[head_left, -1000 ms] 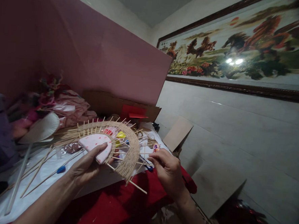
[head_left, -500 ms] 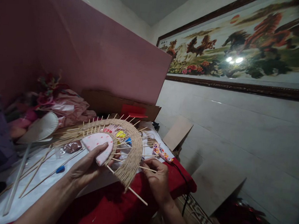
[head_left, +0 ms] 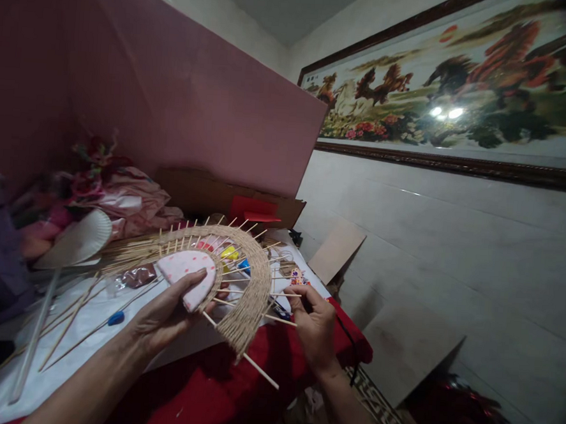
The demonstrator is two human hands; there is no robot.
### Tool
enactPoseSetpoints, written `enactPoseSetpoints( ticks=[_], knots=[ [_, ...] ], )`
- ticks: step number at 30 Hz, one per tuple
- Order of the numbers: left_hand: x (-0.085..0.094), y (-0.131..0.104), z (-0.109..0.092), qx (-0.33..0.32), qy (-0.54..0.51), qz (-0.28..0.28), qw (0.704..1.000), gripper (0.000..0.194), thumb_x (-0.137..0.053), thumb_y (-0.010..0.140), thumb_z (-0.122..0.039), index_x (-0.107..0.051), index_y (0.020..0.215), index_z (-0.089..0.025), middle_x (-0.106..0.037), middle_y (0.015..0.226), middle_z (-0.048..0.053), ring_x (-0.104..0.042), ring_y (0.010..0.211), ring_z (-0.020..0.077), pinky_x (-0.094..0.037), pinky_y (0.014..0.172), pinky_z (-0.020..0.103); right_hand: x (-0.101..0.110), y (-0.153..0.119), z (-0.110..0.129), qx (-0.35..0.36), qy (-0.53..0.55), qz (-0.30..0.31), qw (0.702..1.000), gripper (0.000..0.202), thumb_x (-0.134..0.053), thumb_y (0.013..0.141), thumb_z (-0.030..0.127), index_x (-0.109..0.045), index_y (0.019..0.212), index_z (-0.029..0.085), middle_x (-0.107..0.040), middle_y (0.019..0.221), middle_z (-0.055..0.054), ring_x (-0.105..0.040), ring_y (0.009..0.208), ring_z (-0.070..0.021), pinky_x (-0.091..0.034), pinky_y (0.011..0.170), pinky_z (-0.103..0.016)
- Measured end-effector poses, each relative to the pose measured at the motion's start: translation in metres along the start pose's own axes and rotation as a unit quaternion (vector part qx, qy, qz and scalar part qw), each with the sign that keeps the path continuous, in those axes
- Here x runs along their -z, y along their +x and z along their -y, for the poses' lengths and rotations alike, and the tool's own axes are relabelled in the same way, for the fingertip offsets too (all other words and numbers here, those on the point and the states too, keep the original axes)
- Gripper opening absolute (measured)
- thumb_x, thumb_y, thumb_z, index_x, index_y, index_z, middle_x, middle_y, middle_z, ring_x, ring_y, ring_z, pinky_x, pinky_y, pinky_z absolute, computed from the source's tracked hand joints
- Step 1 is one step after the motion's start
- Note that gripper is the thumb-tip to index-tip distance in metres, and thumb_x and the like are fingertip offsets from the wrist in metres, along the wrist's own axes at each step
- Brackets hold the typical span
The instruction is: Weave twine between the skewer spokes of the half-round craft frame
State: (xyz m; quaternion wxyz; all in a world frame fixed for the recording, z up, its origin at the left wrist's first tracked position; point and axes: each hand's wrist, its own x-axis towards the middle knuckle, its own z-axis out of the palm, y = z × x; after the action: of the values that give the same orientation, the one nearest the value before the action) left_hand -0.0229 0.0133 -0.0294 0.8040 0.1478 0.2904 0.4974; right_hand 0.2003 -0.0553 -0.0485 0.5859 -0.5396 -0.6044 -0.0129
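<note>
A half-round craft piece (head_left: 263, 268) has thin wooden sticks fanning out from a centre, with a broad arched band of brown twine woven across them. At its centre sits a padded half-circle of white cloth with pink dots (head_left: 183, 270). My left hand (head_left: 176, 308) grips this centre, thumb on top of the cloth and the other fingers mostly hidden underneath. On the right side, my right hand (head_left: 312, 319) has thumb and forefinger pinched at the outer part of a wooden stick (head_left: 280, 294). Another stick (head_left: 281, 320) juts out just below those fingers.
The table has a white sheet (head_left: 95, 347) over a red cloth (head_left: 195, 392). Loose sticks (head_left: 72, 321), a blue lump (head_left: 116, 317), a brown item in clear wrap (head_left: 138, 275) and a white paper fan (head_left: 77, 241) lie left. Behind is cardboard (head_left: 197, 197); a flower-patterned object (head_left: 299, 276) lies right.
My right hand has moved slightly up and right, from a lower stick to the one above. My left hand still holds the woven piece in nearly the same place.
</note>
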Motion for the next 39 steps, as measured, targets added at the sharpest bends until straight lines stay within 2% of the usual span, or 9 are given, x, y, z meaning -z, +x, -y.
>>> enactPoseSetpoints(
  ticks=[4, 9, 13, 17, 21, 25, 28, 34, 39],
  knots=[
    [0.004, 0.004, 0.000, -0.011, 0.035, 0.021, 0.999, 0.021, -0.054, 0.079, -0.002, -0.058, 0.098, -0.012, -0.073, 0.075, 0.008, -0.069, 0.059, 0.0217, -0.060, 0.046, 0.033, 0.008, 0.001, -0.002, 0.078, -0.044, -0.039, 0.995, 0.009, -0.059, 0.083, 0.023, -0.063, 0.076, 0.019, -0.064, 0.068, 0.001, -0.058, 0.061, -0.0128, -0.043, 0.059, -0.024],
    [0.004, 0.005, 0.000, 0.008, 0.038, 0.026, 0.999, 0.025, -0.055, 0.079, -0.003, -0.057, 0.103, -0.008, -0.072, 0.076, 0.011, -0.070, 0.064, 0.0246, -0.060, 0.051, 0.035, 0.016, 0.005, 0.000, 0.173, -0.112, -0.070, 0.976, 0.004, -0.060, 0.082, 0.019, -0.062, 0.078, 0.019, -0.064, 0.069, -0.001, -0.059, 0.063, -0.0127, -0.044, 0.061, -0.024],
    [0.000, 0.002, 0.001, 0.024, 0.038, 0.025, 0.999, 0.026, -0.055, 0.079, -0.002, -0.057, 0.104, -0.009, -0.071, 0.076, 0.010, -0.069, 0.065, 0.0239, -0.061, 0.052, 0.034, 0.023, 0.014, 0.005, 0.208, -0.135, -0.063, 0.967, 0.003, -0.061, 0.082, 0.019, -0.062, 0.079, 0.018, -0.064, 0.069, -0.001, -0.059, 0.062, -0.0122, -0.044, 0.061, -0.023],
    [-0.003, -0.001, 0.001, 0.019, 0.046, 0.009, 0.999, 0.025, -0.052, 0.080, -0.003, -0.057, 0.104, -0.008, -0.071, 0.076, 0.010, -0.069, 0.065, 0.0241, -0.060, 0.049, 0.035, 0.030, 0.027, 0.005, 0.160, -0.121, -0.012, 0.980, 0.006, -0.061, 0.082, 0.022, -0.065, 0.079, 0.020, -0.066, 0.072, -0.002, -0.059, 0.064, -0.0125, -0.044, 0.061, -0.023],
    [-0.002, -0.001, 0.001, 0.022, 0.059, 0.022, 0.998, 0.024, -0.052, 0.080, -0.003, -0.058, 0.103, -0.008, -0.071, 0.077, 0.011, -0.069, 0.065, 0.0241, -0.060, 0.047, 0.032, 0.032, 0.036, -0.004, 0.059, -0.050, 0.036, 0.996, 0.013, -0.062, 0.080, 0.029, -0.066, 0.074, 0.019, -0.065, 0.069, -0.001, -0.057, 0.061, -0.0128, -0.042, 0.058, -0.023],
    [0.000, 0.000, 0.002, 0.017, 0.075, 0.033, 0.996, 0.024, -0.054, 0.080, -0.004, -0.057, 0.103, -0.008, -0.071, 0.076, 0.011, -0.069, 0.061, 0.0233, -0.060, 0.051, 0.034, 0.020, 0.035, -0.014, -0.060, 0.071, 0.066, 0.993, 0.019, -0.064, 0.077, 0.034, -0.065, 0.068, 0.017, -0.056, 0.058, 0.002, -0.047, 0.053, -0.0106, -0.037, 0.051, -0.022],
    [-0.001, 0.000, 0.003, 0.019, 0.052, 0.028, 0.998, 0.025, -0.051, 0.081, -0.003, -0.056, 0.105, -0.007, -0.071, 0.076, 0.012, -0.069, 0.062, 0.0232, -0.060, 0.051, 0.033, 0.006, 0.029, -0.016, -0.114, 0.122, 0.077, 0.983, 0.021, -0.065, 0.074, 0.033, -0.062, 0.063, 0.016, -0.047, 0.050, 0.005, -0.039, 0.048, -0.0086, -0.032, 0.048, -0.022],
    [-0.002, -0.003, 0.003, 0.029, 0.033, 0.028, 0.999, 0.031, -0.050, 0.081, -0.002, -0.053, 0.111, -0.008, -0.071, 0.077, 0.012, -0.070, 0.067, 0.0247, -0.061, 0.053, 0.035, -0.015, 0.020, -0.013, -0.151, 0.181, 0.081, 0.968, 0.023, -0.064, 0.073, 0.034, -0.059, 0.060, 0.016, -0.045, 0.050, 0.005, -0.035, 0.047, -0.0079, -0.029, 0.047, -0.022],
    [0.004, 0.000, 0.001, 0.047, 0.048, 0.043, 0.997, 0.030, -0.052, 0.082, -0.006, -0.055, 0.111, -0.010, -0.072, 0.079, 0.012, -0.070, 0.066, 0.0254, -0.060, 0.046, 0.033, -0.021, 0.021, -0.014, -0.137, 0.184, 0.064, 0.971, 0.023, -0.063, 0.075, 0.034, -0.059, 0.062, 0.016, -0.045, 0.052, 0.005, -0.036, 0.049, -0.0083, -0.030, 0.048, -0.022]
  ],
)
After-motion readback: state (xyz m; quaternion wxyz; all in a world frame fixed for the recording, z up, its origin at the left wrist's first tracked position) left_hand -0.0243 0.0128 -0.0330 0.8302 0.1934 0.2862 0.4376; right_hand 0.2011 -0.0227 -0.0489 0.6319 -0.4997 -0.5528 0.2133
